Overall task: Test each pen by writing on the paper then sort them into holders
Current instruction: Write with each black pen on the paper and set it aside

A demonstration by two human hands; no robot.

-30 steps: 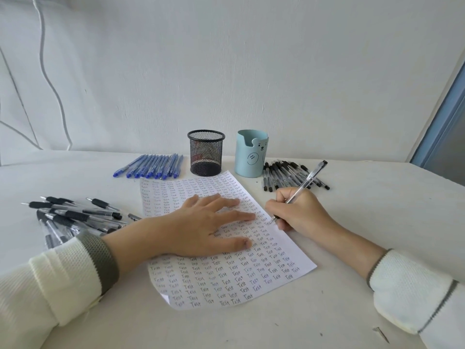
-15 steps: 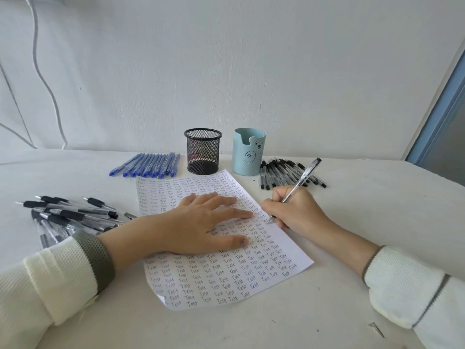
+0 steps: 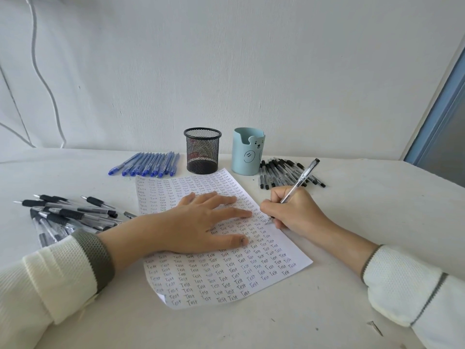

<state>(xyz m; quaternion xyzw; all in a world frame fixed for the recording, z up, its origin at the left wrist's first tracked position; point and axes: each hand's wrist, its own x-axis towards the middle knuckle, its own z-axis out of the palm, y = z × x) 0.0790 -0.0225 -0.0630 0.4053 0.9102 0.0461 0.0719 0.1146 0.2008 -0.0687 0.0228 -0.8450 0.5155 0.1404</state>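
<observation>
A white paper [image 3: 226, 278] covered with rows of the word "Test" lies in the middle of the table. My left hand [image 3: 201, 222] rests flat on it, fingers spread. My right hand [image 3: 294, 210] grips a clear black-capped pen [image 3: 302, 178], its tip touching the paper's right edge. Behind the paper stand a black mesh holder [image 3: 202, 150] and a light blue bear holder [image 3: 247, 152]. A row of blue pens [image 3: 148, 164] lies left of the mesh holder. Black pens [image 3: 284, 173] lie right of the blue holder.
A loose heap of black-grip pens [image 3: 65, 215] lies on the table at the left, near my left sleeve. A white wall rises right behind the holders, with a cable [image 3: 45, 81] hanging at the left. A small dark scrap [image 3: 375, 327] lies near my right sleeve.
The view has shifted slightly. My right hand keeps the pen tip at the paper's right edge with small writing motions; my left hand stays flat on the paper.
</observation>
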